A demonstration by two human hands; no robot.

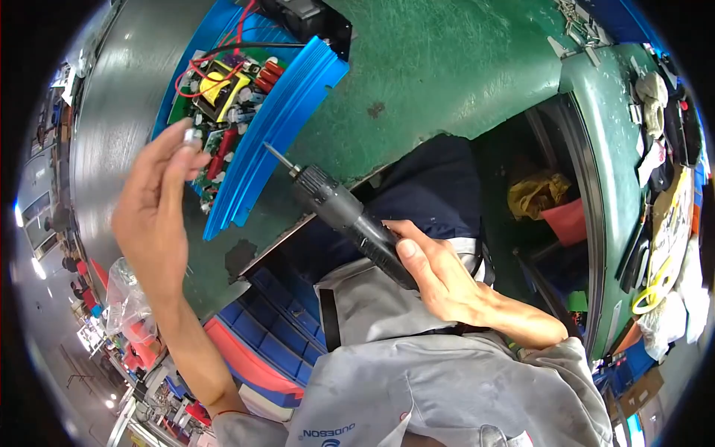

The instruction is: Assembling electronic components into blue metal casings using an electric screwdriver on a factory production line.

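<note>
My right hand is wrapped round a black electric screwdriver, whose bit points up and left toward a blue metal housing. The bit's tip is close to the housing's near wall; I cannot tell whether they touch. Over the housing's left side, my left hand pinches a small silvery piece between thumb and fingers. Inside the housing lies a green circuit board with a yellow-wrapped transformer, red parts and red and black wires. A black fan-like unit sits at its far end.
The housing rests on a worn green tabletop. Small metal pieces lie at the far right. Below the table edge is a blue compartment tray. A yellow bag sits in the right opening; tools and cloths line the right edge.
</note>
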